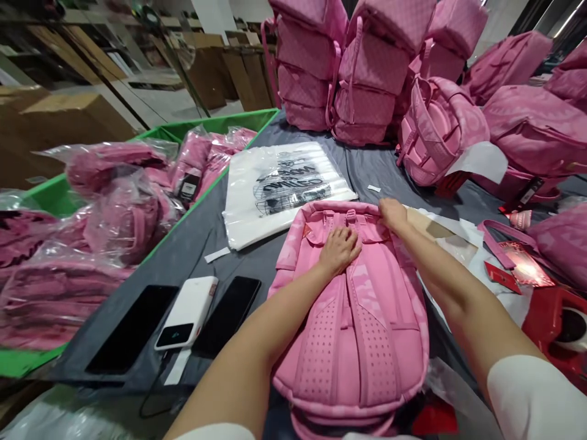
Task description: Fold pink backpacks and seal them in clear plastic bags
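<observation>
A pink backpack [330,342] lies in front of me, its padded back and two perforated shoulder straps facing up. My left hand [340,249] rests on the upper part of the straps, fingers slightly bent and apart. At the backpack's top right corner, my right hand [392,215] is closed on the edge, with its fingertips partly hidden. Just beyond the backpack's top lies a stack of white printed plastic bags [284,189], partly overlapped by it.
Two dark phones [132,327] and a white power bank [187,313] with a cable lie at left. A green-edged bin [160,235] holds plastic-wrapped pink bags. Stacked pink backpacks [371,73] stand behind. Red tags [502,278] and a red tape dispenser [545,324] are at right.
</observation>
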Action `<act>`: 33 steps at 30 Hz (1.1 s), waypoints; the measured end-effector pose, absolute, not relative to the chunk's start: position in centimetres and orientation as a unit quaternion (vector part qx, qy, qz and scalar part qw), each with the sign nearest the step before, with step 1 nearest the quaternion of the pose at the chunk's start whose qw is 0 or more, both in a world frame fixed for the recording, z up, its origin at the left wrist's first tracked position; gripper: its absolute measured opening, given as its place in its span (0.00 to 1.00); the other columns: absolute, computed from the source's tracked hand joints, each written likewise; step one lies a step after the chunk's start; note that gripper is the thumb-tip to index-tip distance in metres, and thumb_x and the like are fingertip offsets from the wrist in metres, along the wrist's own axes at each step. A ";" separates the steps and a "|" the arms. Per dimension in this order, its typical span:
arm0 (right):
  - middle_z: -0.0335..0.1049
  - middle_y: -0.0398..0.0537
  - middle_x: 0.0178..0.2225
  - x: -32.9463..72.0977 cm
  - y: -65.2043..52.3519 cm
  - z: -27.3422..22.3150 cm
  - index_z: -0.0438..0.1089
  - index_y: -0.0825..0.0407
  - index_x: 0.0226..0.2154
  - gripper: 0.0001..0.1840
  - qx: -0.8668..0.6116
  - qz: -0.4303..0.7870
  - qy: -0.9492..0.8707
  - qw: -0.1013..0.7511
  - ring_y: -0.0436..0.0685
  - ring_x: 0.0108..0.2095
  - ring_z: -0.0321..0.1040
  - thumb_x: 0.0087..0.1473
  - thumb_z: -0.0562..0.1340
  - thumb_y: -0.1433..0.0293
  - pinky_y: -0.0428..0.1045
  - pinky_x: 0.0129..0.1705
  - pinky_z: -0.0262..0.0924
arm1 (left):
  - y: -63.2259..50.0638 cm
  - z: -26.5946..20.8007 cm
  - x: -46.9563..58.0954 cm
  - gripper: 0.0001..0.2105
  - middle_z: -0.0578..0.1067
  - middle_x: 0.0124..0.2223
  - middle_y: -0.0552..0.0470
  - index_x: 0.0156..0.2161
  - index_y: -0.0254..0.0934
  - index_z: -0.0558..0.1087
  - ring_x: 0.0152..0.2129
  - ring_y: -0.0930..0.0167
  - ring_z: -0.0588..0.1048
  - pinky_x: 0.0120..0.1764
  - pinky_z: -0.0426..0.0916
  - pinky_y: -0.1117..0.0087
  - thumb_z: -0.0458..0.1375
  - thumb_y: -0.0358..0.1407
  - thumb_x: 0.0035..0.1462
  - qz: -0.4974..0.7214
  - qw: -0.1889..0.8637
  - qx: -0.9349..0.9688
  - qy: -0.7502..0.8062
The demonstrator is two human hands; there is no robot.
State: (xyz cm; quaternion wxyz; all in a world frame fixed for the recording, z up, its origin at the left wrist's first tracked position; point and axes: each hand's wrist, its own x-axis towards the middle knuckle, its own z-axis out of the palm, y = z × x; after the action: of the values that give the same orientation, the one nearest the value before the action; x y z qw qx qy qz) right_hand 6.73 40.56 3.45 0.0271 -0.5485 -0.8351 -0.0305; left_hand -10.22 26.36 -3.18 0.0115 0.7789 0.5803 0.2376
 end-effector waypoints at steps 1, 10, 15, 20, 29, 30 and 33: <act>0.74 0.68 0.50 6.7 38.3 3.6 0.73 0.58 0.48 0.21 -0.526 -0.033 -0.848 0.057 0.69 0.50 0.70 0.54 0.70 0.65 0.57 0.48 0.65 | 26.4 -3.2 -10.2 0.15 0.73 0.53 0.39 0.53 0.35 0.73 0.54 0.57 0.69 0.61 0.61 0.54 0.52 0.41 0.69 0.255 0.017 0.760 0.598; 0.74 0.55 0.53 7.6 16.2 2.8 0.72 0.50 0.53 0.15 -0.185 0.103 -0.968 0.138 0.60 0.54 0.69 0.67 0.56 0.67 0.61 0.63 0.55 | 26.5 -1.6 -11.3 0.14 0.76 0.47 0.40 0.46 0.36 0.72 0.50 0.58 0.72 0.57 0.63 0.51 0.44 0.30 0.69 0.311 0.122 0.703 0.628; 0.71 0.62 0.57 7.4 17.5 -1.2 0.71 0.58 0.55 0.19 -0.282 0.073 -0.953 0.085 0.64 0.60 0.64 0.67 0.54 0.69 0.65 0.69 0.48 | 19.2 2.2 -12.6 0.15 0.76 0.45 0.47 0.44 0.39 0.72 0.45 0.65 0.73 0.52 0.68 0.61 0.44 0.38 0.71 0.274 0.224 0.796 0.492; 0.70 0.60 0.59 7.2 17.9 -3.2 0.70 0.56 0.57 0.20 -0.278 0.078 -0.951 0.108 0.64 0.61 0.63 0.67 0.55 0.69 0.63 0.71 0.47 | 12.2 2.3 -11.3 0.17 0.75 0.36 0.47 0.35 0.39 0.73 0.36 0.64 0.72 0.47 0.65 0.61 0.48 0.44 0.70 0.126 0.247 0.940 0.198; 0.74 0.55 0.41 7.4 19.2 -1.9 0.70 0.52 0.47 0.17 -0.341 0.153 -0.843 0.388 0.61 0.44 0.70 0.68 0.47 0.71 0.56 0.47 0.66 | 14.1 -2.9 -9.7 0.15 0.76 0.38 0.43 0.36 0.40 0.74 0.40 0.61 0.71 0.53 0.61 0.55 0.47 0.39 0.68 0.104 0.135 0.953 0.250; 0.74 0.54 0.40 7.6 18.8 -0.8 0.71 0.52 0.46 0.16 -0.293 0.151 -0.863 0.384 0.60 0.42 0.70 0.68 0.49 0.71 0.55 0.45 0.65 | 13.8 -2.7 -9.8 0.13 0.76 0.40 0.43 0.38 0.40 0.75 0.42 0.60 0.71 0.54 0.61 0.54 0.48 0.39 0.67 0.116 0.128 0.947 0.272; 0.73 0.50 0.35 7.9 16.2 2.3 0.72 0.51 0.42 0.11 -0.043 0.135 -0.962 0.235 0.57 0.35 0.68 0.65 0.54 0.70 0.51 0.39 0.61 | 13.0 -1.9 -10.1 0.08 0.76 0.44 0.43 0.42 0.39 0.75 0.45 0.58 0.69 0.54 0.62 0.53 0.54 0.38 0.63 0.120 0.128 0.930 0.323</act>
State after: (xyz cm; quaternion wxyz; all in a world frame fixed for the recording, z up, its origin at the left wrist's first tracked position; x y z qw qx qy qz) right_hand 7.93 16.24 2.34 0.2348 -0.0434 -0.9616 0.1350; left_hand -10.13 12.97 -1.91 0.1279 0.9300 0.3229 0.1203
